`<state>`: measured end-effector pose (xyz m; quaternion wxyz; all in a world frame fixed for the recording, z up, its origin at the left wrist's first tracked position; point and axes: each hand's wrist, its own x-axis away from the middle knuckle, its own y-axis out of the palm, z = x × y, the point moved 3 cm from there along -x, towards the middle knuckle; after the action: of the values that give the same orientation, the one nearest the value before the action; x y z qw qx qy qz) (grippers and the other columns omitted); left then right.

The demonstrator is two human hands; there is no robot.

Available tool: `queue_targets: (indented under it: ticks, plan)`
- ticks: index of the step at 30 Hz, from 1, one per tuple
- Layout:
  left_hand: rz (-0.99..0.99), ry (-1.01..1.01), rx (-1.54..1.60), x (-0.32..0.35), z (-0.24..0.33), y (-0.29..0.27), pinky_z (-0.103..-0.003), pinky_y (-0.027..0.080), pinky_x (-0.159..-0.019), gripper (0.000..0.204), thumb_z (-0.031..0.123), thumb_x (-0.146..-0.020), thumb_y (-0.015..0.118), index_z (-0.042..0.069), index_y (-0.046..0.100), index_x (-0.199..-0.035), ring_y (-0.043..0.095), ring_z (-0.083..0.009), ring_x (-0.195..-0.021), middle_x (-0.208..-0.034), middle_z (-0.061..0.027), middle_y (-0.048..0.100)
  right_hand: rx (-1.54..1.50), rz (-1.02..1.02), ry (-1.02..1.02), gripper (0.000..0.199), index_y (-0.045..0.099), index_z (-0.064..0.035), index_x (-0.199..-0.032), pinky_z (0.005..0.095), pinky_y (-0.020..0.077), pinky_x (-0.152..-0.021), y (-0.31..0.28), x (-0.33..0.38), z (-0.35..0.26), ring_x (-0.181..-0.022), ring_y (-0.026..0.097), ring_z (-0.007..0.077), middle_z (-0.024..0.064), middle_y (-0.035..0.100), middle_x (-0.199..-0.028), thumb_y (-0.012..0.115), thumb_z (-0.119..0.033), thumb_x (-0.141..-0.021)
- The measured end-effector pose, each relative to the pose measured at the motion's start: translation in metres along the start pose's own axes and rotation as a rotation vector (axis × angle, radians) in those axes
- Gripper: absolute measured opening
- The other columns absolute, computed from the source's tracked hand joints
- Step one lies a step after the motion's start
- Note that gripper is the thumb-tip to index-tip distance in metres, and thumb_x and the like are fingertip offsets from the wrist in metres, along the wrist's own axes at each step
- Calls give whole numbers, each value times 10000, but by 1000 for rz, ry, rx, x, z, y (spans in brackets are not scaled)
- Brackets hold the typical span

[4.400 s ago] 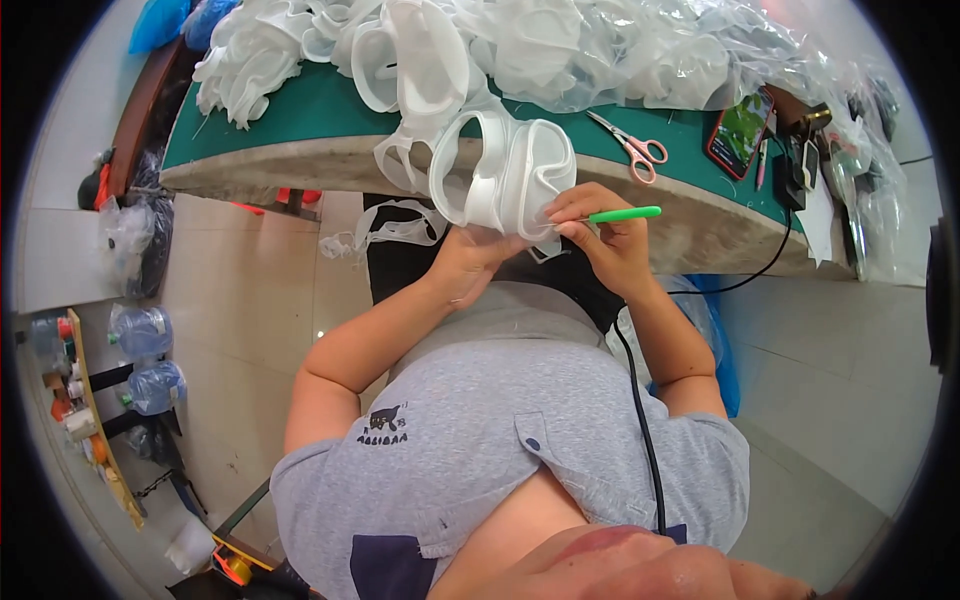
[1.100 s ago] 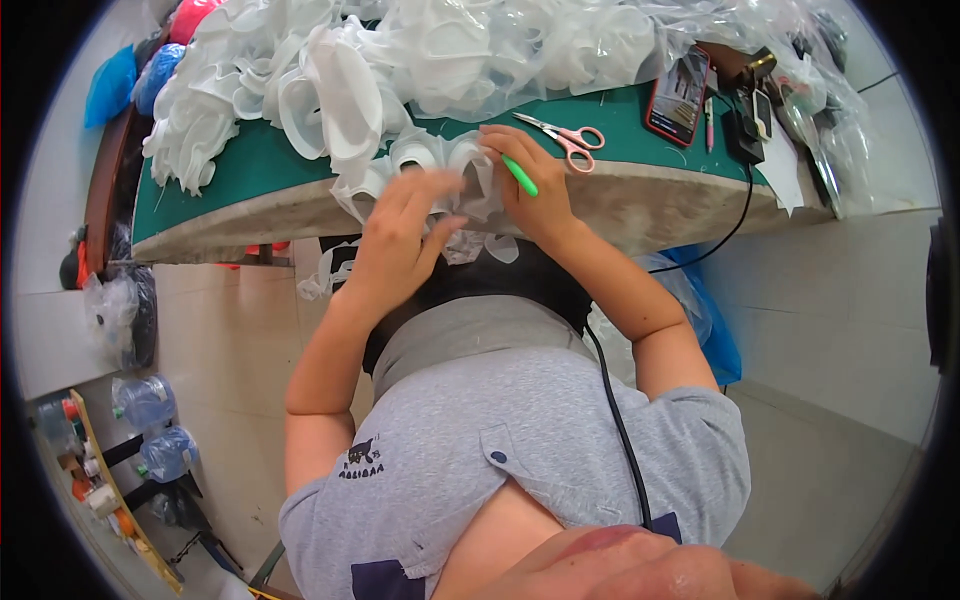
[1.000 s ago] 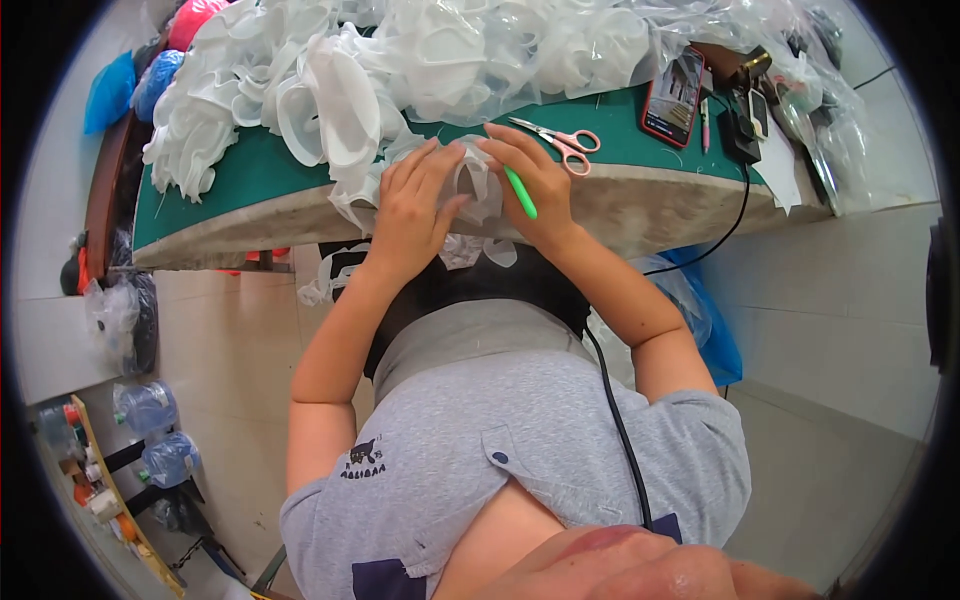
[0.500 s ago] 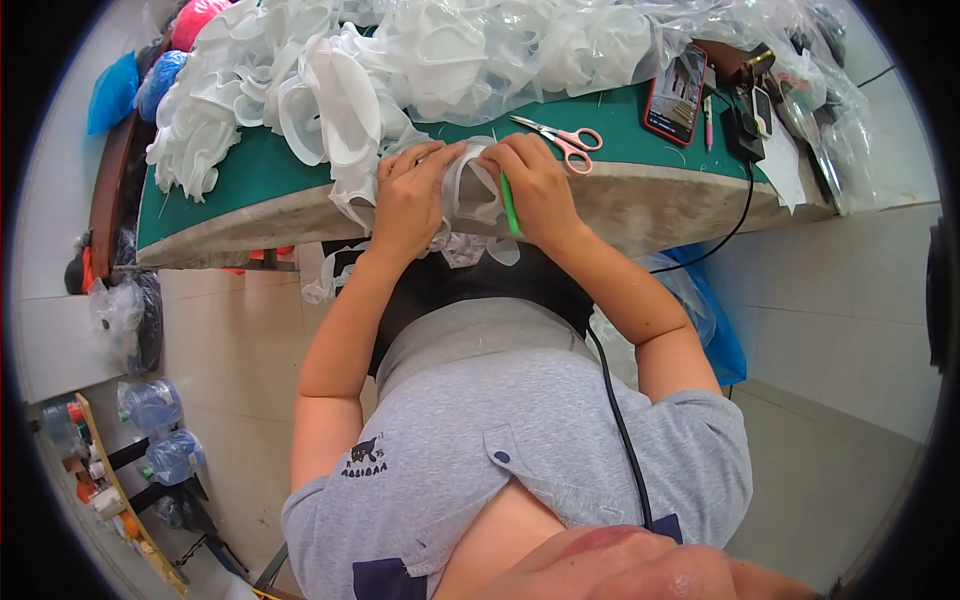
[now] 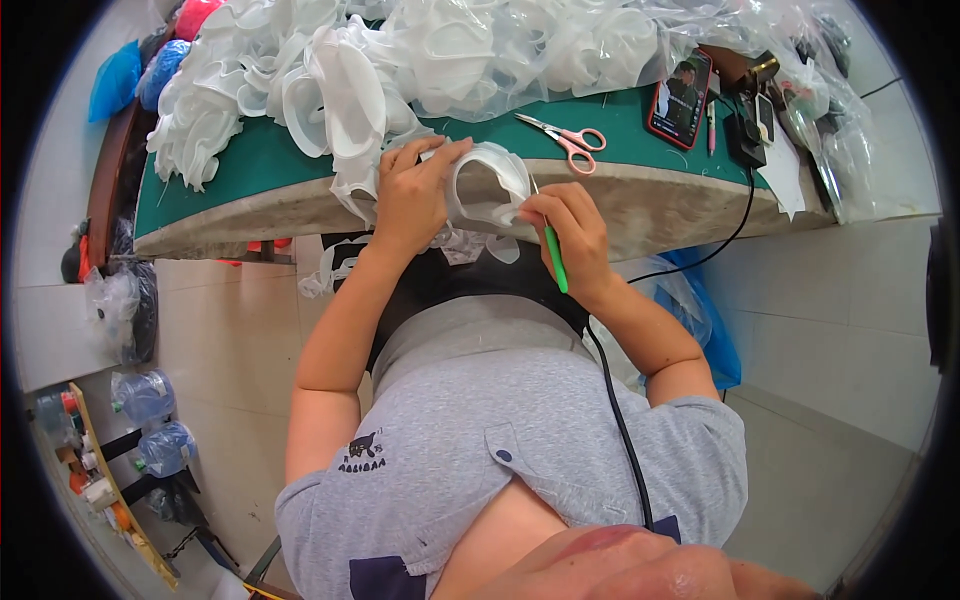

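My left hand (image 5: 413, 196) is closed at the table's front edge, its fingers pinching a white curled strip (image 5: 487, 160) of sheer, stiff-looking material. From there the strip arches over to my right hand (image 5: 572, 232). That hand is closed around a tool with a slim green handle (image 5: 556, 262), whose thin metal tip shows above the fingers beside the strip. Whether the right fingers also pinch the strip is hard to make out. More white looped pieces (image 5: 345, 95) hang down just left of my left hand.
Scissors with pink handles (image 5: 572, 145) lie on the green tabletop (image 5: 630, 125), right of the strip. Beyond them are a red-edged phone (image 5: 680, 100), a pen (image 5: 711, 128) and a black adapter (image 5: 743, 138) with a cable. A large heap of white ruffled pieces (image 5: 440, 60) covers the back.
My right hand has moved right and nearer to me with the green-handled tool, away from my left hand. The white strip is now stretched into a wider arch. My left hand has stayed nearly in place.
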<state>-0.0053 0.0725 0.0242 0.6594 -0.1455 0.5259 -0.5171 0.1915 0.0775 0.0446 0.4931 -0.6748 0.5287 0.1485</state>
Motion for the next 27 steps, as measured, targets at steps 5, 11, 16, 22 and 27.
queue_targets:
  ticks: [5,11,16,22,27]
  plan:
    - [-5,34,44,-4,8,-9,-368,316,-919,382,76,-761,615,95,625,-1142,548,-230,-1072,-906,-96,680,12,61,58,191,618,-8,-835,324,454,-604,7,-2,16,-684,563,257,100,578,-772,712,52,-679]
    - [23,23,-157,-16,18,-9,-359,285,-951,464,43,-681,604,66,601,-1144,483,-254,-1104,-1014,-94,642,-33,28,-135,219,637,-24,-849,307,445,-586,7,-22,-3,-671,563,236,88,587,-772,725,50,-662]
    - [-287,-104,76,-30,9,-32,-367,340,-927,471,47,-641,611,28,583,-1111,477,-262,-1099,-965,-109,628,-15,46,-224,239,643,-33,-857,297,445,-588,-1,-40,-9,-661,558,222,76,588,-771,733,39,-648]
    - [-544,-772,1268,-35,-1,-52,-274,437,-797,286,308,-897,604,31,559,-955,561,-115,-845,-899,-38,606,-45,126,-216,187,644,-38,-849,258,439,-535,4,-48,-7,-605,565,176,73,607,-754,750,1,-698]
    - [-469,-728,1257,-36,-12,-43,-262,476,-737,199,248,-898,608,68,544,-955,590,-101,-841,-911,-39,609,-104,112,-132,138,634,-31,-833,243,425,-517,7,-48,-15,-588,555,159,74,611,-753,741,-27,-746]
